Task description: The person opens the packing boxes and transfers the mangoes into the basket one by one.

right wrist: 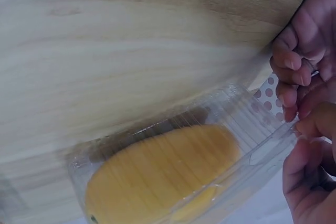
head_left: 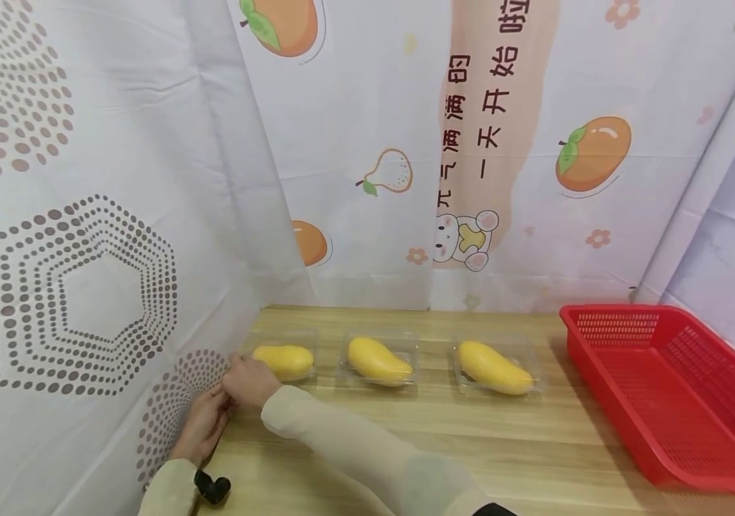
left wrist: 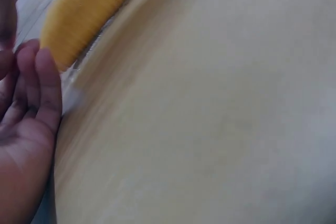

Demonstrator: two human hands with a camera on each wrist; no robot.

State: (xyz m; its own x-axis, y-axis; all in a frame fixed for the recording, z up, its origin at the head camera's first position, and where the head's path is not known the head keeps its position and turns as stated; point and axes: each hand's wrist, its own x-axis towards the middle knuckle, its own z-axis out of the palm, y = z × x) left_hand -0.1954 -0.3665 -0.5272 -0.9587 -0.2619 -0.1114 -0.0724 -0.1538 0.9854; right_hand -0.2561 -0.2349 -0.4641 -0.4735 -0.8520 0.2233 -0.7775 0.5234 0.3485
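At the table's far left, a yellow mango (head_left: pixel 286 362) lies inside a clear plastic box (right wrist: pixel 157 124). My right hand (head_left: pixel 249 383) reaches across to the box's left edge and pinches the thin plastic rim, as the right wrist view shows. Just nearer to me, my left hand (head_left: pixel 202 423) has bent fingers (right wrist: pixel 286 61) at the corner of that same rim, its fingertips close against the right hand's. From the left wrist view, the left palm (left wrist: pixel 23 150) faces up; its thumb is mostly hidden. The box sits on the wooden table.
Two more clear boxes stand in line to the right, holding a middle mango (head_left: pixel 378 360) and a right mango (head_left: pixel 495 368). A red plastic basket (head_left: pixel 625 416) is at the table's right. Printed cloth (head_left: pixel 102 301) hangs close along the left side and behind.
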